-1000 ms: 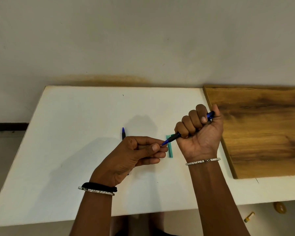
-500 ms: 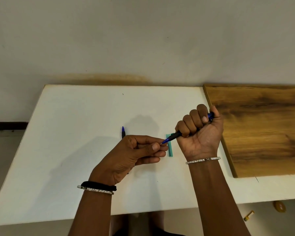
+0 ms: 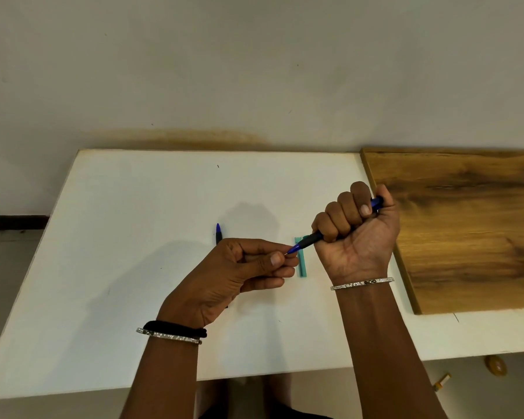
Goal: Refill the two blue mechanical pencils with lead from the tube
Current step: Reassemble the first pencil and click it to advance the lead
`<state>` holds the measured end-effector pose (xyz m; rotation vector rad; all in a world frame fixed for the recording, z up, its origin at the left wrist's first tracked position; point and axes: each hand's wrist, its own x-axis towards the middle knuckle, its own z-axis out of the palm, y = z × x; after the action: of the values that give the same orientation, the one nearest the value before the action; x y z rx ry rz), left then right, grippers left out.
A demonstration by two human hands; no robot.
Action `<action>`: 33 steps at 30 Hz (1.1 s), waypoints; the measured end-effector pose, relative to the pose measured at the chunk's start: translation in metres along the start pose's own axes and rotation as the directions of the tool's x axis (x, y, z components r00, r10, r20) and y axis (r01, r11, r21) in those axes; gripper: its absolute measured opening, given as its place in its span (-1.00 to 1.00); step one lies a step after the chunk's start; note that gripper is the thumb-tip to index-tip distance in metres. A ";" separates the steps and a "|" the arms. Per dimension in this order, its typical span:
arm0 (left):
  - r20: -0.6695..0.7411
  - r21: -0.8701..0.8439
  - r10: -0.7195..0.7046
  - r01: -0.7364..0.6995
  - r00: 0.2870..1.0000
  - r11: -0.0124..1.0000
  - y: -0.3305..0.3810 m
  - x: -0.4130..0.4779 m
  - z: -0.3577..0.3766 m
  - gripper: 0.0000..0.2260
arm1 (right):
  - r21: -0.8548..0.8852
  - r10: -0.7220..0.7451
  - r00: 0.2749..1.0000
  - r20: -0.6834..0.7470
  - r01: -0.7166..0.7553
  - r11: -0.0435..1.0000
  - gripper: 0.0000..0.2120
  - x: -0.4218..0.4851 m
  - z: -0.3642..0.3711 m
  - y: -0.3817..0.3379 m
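Note:
My right hand (image 3: 357, 237) grips a blue mechanical pencil (image 3: 307, 241) in a fist, thumb on its top end, tip pointing down-left. My left hand (image 3: 239, 273) pinches thumb and forefinger together right at the pencil's tip, where a thin lead shows. The teal lead tube (image 3: 301, 263) lies on the white table (image 3: 133, 237) just behind the hands, partly hidden by them. The second blue pencil (image 3: 218, 232) lies on the table behind my left hand, only its far end showing.
A wooden board (image 3: 466, 231) covers the table's right side, its edge close to my right hand. The wall stands behind the table. Small yellow items (image 3: 495, 365) lie on the floor at lower right.
Hardly anything differs: both hands keep their grips, and my left fingertips have shifted slightly at the pencil tip.

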<state>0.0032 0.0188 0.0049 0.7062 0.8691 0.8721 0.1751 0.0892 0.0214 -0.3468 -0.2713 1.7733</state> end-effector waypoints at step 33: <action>-0.014 0.006 -0.010 0.010 1.000 1.000 -0.001 0.001 -0.001 -0.71 | 0.042 0.113 0.993 -0.022 -0.112 0.993 -0.45 -0.003 -0.004 0.008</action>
<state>0.0026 0.0193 0.0036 0.7008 0.8872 0.8668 0.1697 0.0849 0.0149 -0.3606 -0.2012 1.8819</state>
